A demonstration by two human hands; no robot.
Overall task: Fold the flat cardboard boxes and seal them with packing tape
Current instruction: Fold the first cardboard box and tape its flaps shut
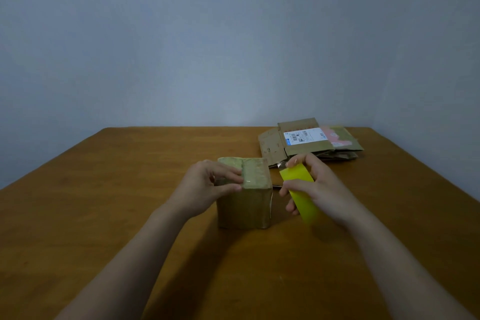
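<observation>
The folded box (244, 205) stands upright near the centre of the wooden table (104, 189), its top flaps closed, with glossy tape visible across the top face. The person's left hand (207, 184) is positioned at the upper left edge of the box: the fingers (233, 171) curl over the top face and the thumb presses against the front face just below, so the hand grips that edge. The right hand (324, 189) is located just beside the box on its right, apart from it, and is closed around a yellow tape roll (298, 176). A short glossy tape end (281, 163) projects from the roll toward the box. A thin dark object lies on the table between box and roll; its identity cannot be determined. A stack of flat boxes (309, 148) lies at the far right of the table, with a white shipping label (305, 135) on the uppermost one.
</observation>
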